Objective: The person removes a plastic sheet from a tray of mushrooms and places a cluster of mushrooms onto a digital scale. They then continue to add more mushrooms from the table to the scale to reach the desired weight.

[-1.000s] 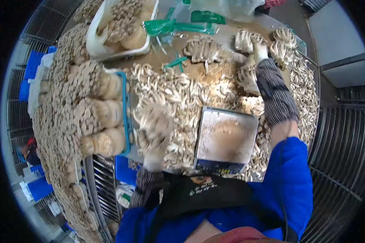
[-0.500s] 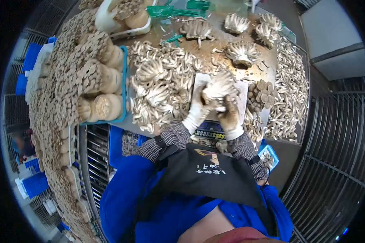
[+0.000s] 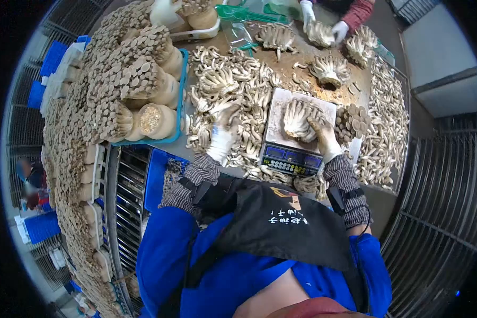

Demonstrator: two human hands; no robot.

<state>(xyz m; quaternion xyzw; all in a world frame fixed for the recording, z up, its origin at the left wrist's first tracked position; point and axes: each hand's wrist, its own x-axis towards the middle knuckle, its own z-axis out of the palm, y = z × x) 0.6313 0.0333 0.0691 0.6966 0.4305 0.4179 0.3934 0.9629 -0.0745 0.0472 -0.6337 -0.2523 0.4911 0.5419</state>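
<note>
A mushroom cluster [image 3: 298, 121], stems toward the left, rests on the white plate of a digital scale [image 3: 275, 124]. My right hand [image 3: 327, 142], in a soiled white glove, grips its right side. Off to the left, my gloved left hand [image 3: 222, 139] reaches into a heap of loose mushrooms [image 3: 254, 106], fingertips among the stems. Those fingers blend with the mushrooms, so I cannot tell whether they hold any. Just right of the scale sits another cluster, its round caps [image 3: 353, 122] facing up.
A co-worker's gloved hands [image 3: 340, 32] touch a cluster [image 3: 320, 35] at the far side. More clusters [image 3: 329, 70] stand on the table. Bottle-grown mushrooms [image 3: 156, 121] fill a teal-edged crate [image 3: 184, 79] on the left. Loose mushrooms [image 3: 384, 116] line the right edge.
Both hands were together around the cluster above the scale. Now it lies on the plate under my right hand, and my left hand has moved left to the heap. A co-worker's hands have come into view.
</note>
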